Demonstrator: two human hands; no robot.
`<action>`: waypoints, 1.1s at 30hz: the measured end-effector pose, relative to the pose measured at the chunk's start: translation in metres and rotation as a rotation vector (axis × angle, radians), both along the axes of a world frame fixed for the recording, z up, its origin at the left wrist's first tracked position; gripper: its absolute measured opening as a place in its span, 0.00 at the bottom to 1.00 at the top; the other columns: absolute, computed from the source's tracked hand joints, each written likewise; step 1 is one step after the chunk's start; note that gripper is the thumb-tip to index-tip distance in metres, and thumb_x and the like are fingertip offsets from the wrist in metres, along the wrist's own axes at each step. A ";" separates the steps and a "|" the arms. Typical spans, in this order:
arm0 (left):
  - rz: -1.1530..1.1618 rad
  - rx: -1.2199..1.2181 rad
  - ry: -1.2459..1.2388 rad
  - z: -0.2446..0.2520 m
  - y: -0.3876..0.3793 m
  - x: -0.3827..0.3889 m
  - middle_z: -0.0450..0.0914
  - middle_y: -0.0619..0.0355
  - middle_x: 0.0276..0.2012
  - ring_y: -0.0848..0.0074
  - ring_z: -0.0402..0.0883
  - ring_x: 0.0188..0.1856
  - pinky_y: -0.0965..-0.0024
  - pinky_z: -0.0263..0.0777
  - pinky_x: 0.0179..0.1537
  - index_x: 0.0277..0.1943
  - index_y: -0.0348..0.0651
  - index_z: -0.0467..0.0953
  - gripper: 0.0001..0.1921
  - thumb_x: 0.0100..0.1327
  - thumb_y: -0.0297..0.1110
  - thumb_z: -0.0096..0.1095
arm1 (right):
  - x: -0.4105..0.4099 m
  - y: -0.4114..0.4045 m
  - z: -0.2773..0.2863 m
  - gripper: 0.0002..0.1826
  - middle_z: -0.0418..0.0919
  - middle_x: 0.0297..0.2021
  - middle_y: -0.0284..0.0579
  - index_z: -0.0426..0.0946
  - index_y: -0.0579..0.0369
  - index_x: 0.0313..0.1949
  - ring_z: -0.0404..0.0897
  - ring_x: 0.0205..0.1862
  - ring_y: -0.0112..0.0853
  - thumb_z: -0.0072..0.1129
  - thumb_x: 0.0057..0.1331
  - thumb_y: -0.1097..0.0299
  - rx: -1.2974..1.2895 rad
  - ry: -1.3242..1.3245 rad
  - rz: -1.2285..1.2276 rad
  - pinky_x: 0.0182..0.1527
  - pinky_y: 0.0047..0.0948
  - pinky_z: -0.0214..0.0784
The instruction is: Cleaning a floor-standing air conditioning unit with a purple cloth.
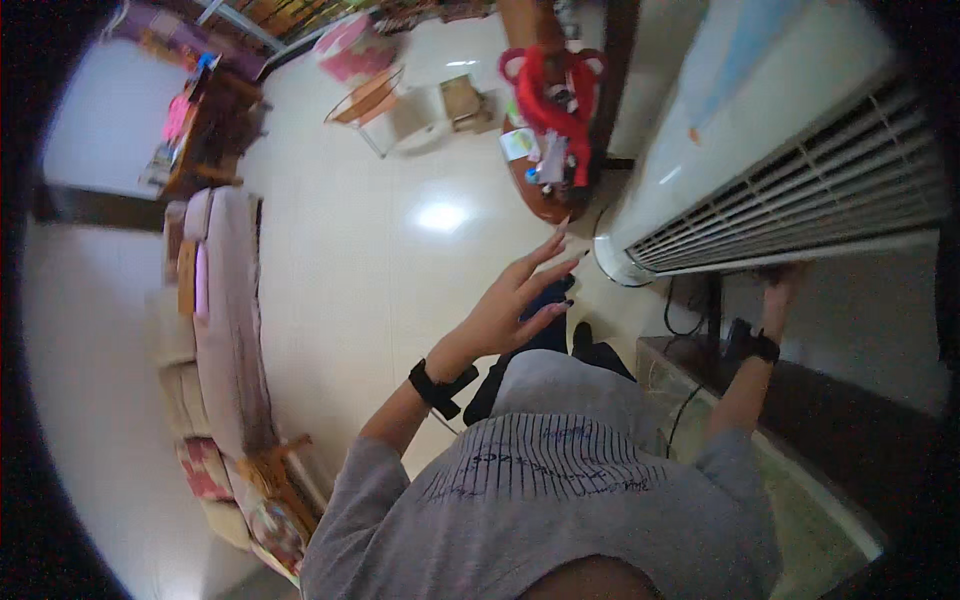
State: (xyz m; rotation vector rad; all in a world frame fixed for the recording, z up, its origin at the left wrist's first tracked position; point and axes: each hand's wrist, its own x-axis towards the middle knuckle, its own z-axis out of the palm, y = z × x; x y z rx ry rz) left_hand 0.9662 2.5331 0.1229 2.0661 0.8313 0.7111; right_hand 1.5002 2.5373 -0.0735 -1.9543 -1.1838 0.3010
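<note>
My left hand (510, 304) is in the air in front of my body, fingers apart and nothing in it. A dark strap with a small device circles that wrist. My right hand (783, 289) reaches behind a tall white floor-standing air conditioner (652, 217) with a long slatted vent (787, 176). Its fingers are hidden at the rear edge of the unit, so what they touch or hold cannot be seen. A black cable (675, 319) hangs near the unit's base, above a dark-topped cabinet (810, 397) along the wall.
An oval wooden table (536, 199) carries a red item with round ears (551, 97) and papers. Beyond it stand a small stool (461, 97) and an orange folding chair (367, 101). A long pink-covered wooden sofa (232, 322) lines the left wall, near a desk (210, 127) piled with things.
</note>
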 end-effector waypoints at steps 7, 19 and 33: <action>0.253 -0.187 0.062 -0.026 -0.077 -0.041 0.73 0.55 0.51 0.63 0.70 0.54 0.60 0.61 0.56 0.52 0.45 0.71 0.15 0.60 0.27 0.51 | -0.006 0.038 0.168 0.28 0.63 0.56 0.46 0.49 0.54 0.63 0.64 0.54 0.35 0.40 0.67 0.59 0.387 0.449 -0.075 0.56 0.31 0.55; 0.155 -0.232 0.246 -0.026 -0.072 -0.048 0.79 0.55 0.34 0.64 0.76 0.39 0.65 0.66 0.44 0.43 0.45 0.77 0.10 0.60 0.35 0.54 | -0.001 -0.009 -0.067 0.31 0.59 0.58 0.48 0.46 0.50 0.65 0.62 0.55 0.37 0.41 0.66 0.56 0.014 -0.562 0.071 0.52 0.36 0.60; 0.044 -0.181 0.234 0.002 -0.005 -0.001 0.80 0.56 0.35 0.65 0.78 0.37 0.68 0.68 0.42 0.41 0.42 0.77 0.08 0.62 0.31 0.51 | 0.088 0.044 0.157 0.22 0.72 0.38 0.47 0.62 0.59 0.53 0.69 0.41 0.37 0.41 0.64 0.58 0.415 -0.409 -0.024 0.43 0.36 0.64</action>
